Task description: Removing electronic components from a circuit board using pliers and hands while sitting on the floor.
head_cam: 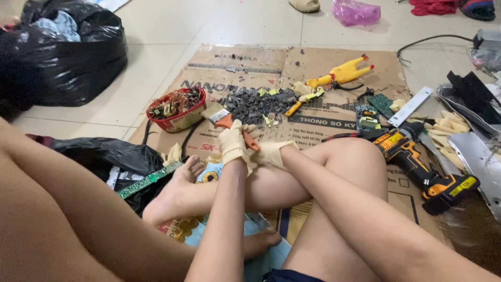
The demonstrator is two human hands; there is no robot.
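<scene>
I sit on the floor with my legs crossed, wearing cream rubber gloves on both hands. My left hand (233, 143) grips an orange-handled scraper (227, 122), its metal blade pointing up and left over the cardboard sheet (334, 57). My right hand (272, 154) rests against my shin right beside the left, near the scraper's handle end; I cannot tell whether it also holds it. Just beyond the hands lies a pile of dark broken chips (254, 104). A red basket of copper coils (176, 109) stands to the left of the pile.
An orange-and-black cordless drill (420, 159) lies at my right knee, with small circuit boards (368, 118) and a metal strip (410, 106) behind it. A long green circuit board (149, 179) lies by my foot. A yellow rubber chicken (342, 73), a black bag (68, 52) and a pink bag (356, 12) lie farther off.
</scene>
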